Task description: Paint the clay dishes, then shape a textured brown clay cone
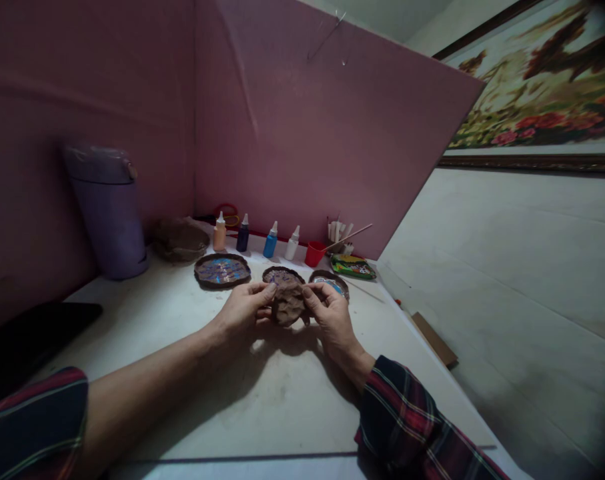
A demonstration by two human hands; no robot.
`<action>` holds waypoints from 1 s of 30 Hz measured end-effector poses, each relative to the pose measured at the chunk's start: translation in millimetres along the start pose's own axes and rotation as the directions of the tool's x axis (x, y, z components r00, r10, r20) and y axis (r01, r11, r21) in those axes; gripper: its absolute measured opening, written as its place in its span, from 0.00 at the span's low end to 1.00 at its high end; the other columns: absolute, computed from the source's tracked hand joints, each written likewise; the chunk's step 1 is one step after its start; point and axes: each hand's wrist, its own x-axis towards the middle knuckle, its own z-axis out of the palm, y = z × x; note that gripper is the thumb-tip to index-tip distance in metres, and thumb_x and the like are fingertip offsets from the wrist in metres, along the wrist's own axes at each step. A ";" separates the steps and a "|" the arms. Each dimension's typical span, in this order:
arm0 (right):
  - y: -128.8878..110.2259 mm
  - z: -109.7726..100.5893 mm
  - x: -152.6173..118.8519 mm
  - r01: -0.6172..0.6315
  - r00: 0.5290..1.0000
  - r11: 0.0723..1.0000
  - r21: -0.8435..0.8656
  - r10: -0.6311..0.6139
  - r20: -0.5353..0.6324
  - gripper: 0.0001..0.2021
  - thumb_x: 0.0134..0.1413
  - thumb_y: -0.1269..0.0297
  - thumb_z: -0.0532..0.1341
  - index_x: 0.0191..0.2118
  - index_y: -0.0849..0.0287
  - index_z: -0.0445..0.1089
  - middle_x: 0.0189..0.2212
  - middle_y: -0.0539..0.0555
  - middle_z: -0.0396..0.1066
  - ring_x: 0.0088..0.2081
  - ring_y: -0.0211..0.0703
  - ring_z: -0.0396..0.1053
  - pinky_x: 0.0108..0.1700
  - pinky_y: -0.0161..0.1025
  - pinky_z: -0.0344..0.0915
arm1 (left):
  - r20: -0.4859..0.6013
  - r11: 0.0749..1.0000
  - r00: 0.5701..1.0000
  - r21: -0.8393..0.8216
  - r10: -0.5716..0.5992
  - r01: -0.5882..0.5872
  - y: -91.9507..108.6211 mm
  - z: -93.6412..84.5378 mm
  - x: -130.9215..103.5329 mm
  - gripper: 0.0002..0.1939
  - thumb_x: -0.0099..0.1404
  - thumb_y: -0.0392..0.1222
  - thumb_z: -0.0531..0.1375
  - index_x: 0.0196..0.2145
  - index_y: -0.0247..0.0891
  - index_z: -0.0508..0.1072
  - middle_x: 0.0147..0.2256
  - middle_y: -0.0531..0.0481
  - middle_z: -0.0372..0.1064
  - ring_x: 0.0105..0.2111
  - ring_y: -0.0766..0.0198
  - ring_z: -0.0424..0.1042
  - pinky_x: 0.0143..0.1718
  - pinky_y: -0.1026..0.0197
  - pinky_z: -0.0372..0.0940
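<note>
Between my two hands is a lumpy piece of brown clay, held just above the white tabletop. My left hand grips its left edge, thumb on the near face and fingers behind. On the opposite edge, my right hand pinches it the same way. Just behind the lump lies a dark-rimmed clay dish with purplish paint, partly hidden by it. Another clay dish with blue and white paint sits behind my right hand. Farther left is a larger clay dish streaked blue and purple.
Paint bottles in peach, dark blue, blue and white stand along the back. Beside them are a red cup with a brush across it and a green packet. A purple tumbler and wrapped clay stand left.
</note>
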 end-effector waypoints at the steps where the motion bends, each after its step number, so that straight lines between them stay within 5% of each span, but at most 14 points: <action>1: 0.0 -0.2 0.5 0.015 1.000 1.000 -0.003 -0.015 -0.016 0.15 0.47 0.54 0.66 0.33 0.61 0.67 0.22 0.47 0.65 0.19 0.31 0.60 0.19 0.30 0.58 | 0.013 1.000 1.000 0.023 -0.010 0.010 -0.2 -0.4 -0.3 0.14 0.56 0.43 0.65 0.36 0.31 0.70 0.27 0.43 0.74 0.22 0.62 0.74 0.25 0.62 0.69; 6: -0.8 -0.3 2.3 0.026 0.999 1.000 -0.015 -0.027 -0.037 0.16 0.47 0.52 0.66 0.34 0.60 0.67 0.23 0.47 0.65 0.20 0.31 0.59 0.19 0.30 0.58 | 0.078 0.995 0.995 0.087 -0.056 0.050 -4.7 -1.7 -0.5 0.14 0.48 0.33 0.68 0.31 0.30 0.68 0.25 0.42 0.74 0.23 0.59 0.75 0.24 0.62 0.69; 11: 0.3 1.2 -0.3 -0.108 0.990 0.994 0.014 0.106 0.090 0.19 0.46 0.54 0.67 0.42 0.57 0.65 0.30 0.50 0.71 0.25 0.34 0.67 0.24 0.31 0.63 | 0.023 0.998 0.999 0.051 -0.047 0.045 -5.3 0.2 0.6 0.10 0.50 0.27 0.64 0.31 0.30 0.68 0.24 0.43 0.73 0.23 0.60 0.75 0.26 0.61 0.71; 15: -1.1 2.9 -2.6 -0.152 0.987 0.983 0.101 0.145 0.071 0.21 0.43 0.58 0.69 0.41 0.55 0.61 0.33 0.51 0.73 0.32 0.40 0.72 0.32 0.36 0.68 | 0.048 0.999 0.998 0.021 -0.051 0.050 -2.8 1.9 -0.4 0.12 0.50 0.26 0.63 0.34 0.28 0.70 0.28 0.39 0.75 0.25 0.60 0.76 0.29 0.61 0.71; 23: -4.8 3.5 -3.3 -0.049 0.998 0.998 0.029 0.048 0.026 0.19 0.45 0.60 0.68 0.41 0.55 0.60 0.31 0.50 0.73 0.29 0.39 0.71 0.28 0.34 0.66 | 0.137 0.992 0.984 0.067 -0.113 0.104 -6.9 -0.1 1.2 0.09 0.52 0.34 0.66 0.31 0.26 0.74 0.30 0.37 0.75 0.26 0.61 0.76 0.29 0.64 0.71; 30: -6.1 4.8 -5.4 -0.007 0.999 0.999 -0.042 0.009 0.046 0.18 0.47 0.60 0.67 0.42 0.55 0.60 0.35 0.51 0.73 0.32 0.40 0.72 0.28 0.34 0.66 | 0.105 0.993 0.989 0.073 -0.102 0.094 -9.7 -0.7 1.8 0.08 0.51 0.34 0.67 0.29 0.28 0.73 0.28 0.37 0.75 0.25 0.61 0.76 0.28 0.64 0.71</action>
